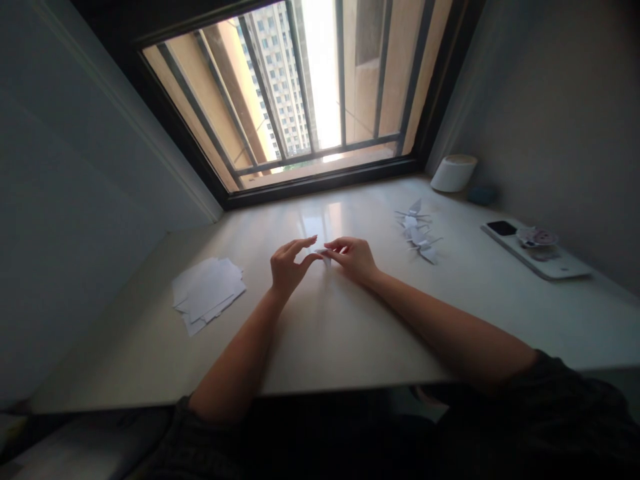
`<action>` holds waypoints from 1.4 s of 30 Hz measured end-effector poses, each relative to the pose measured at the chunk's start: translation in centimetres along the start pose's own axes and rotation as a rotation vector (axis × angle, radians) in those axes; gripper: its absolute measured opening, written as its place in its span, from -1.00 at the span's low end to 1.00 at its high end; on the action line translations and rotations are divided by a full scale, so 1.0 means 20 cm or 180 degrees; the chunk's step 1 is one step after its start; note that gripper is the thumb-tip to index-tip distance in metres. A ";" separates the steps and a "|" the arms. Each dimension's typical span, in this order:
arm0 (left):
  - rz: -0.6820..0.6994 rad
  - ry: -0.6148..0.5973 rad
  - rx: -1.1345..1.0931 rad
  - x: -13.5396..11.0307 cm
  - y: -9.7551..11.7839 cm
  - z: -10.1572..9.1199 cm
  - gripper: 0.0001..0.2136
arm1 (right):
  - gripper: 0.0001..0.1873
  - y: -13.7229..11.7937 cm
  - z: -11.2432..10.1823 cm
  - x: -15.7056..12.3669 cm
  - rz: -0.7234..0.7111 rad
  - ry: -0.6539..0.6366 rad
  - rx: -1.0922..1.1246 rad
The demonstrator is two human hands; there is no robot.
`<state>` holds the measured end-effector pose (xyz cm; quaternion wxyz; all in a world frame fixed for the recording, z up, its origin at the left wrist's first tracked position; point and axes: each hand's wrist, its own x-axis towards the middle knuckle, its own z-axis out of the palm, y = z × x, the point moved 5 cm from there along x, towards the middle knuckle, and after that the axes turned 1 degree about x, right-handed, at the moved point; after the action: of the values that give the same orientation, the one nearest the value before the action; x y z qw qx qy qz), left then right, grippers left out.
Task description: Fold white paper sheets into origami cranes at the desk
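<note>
Item 1: left hand [289, 270] and right hand [354, 260], 2 bare hands held low over a pale, glossy tabletop [320, 333]. The right-hand fingers [341, 245] curl inward, pinching Item 2. The left-hand fingers [305, 245] stand spread and half curled; whether they touch the paper, I cannot tell.

Item 2: small folded white paper [324, 257], between the hands, partly hidden by fingers. A slack pinch could drop it; uneven pressure could crumple its folds.

Item 3: dark sleeves [200, 437] at the near edge [350, 389], with both forearms reaching over it.

Item 4: loose stack of white paper sheets [207, 293], well apart from the left hand. A wide sweep of the left arm could scatter it.

Item 5: folded paper cranes [417, 230], beyond the right hand. A swing of the right arm could bend their thin points.

Item 6: white slab [537, 257] bearing a black phone [501, 228], along the right wall.

Item 7: white cylindrical container [453, 172], in the far right corner.

Item 8: barred window [275, 87], at the far end; its glare on the tabletop could hide thin paper edges.
</note>
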<state>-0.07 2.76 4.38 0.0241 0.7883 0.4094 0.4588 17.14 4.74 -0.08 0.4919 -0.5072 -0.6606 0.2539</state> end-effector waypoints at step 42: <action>-0.2703 -0.0418 -0.3091 -0.09 -0.18 0.20 -0.52 | -0.71 -0.01 0.01 0.01 -0.0140 0.0079 0.1334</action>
<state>0.25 5.29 -0.70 0.5822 0.4835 0.4291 0.4931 16.97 4.91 0.12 0.6001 -0.3822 -0.5982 0.3687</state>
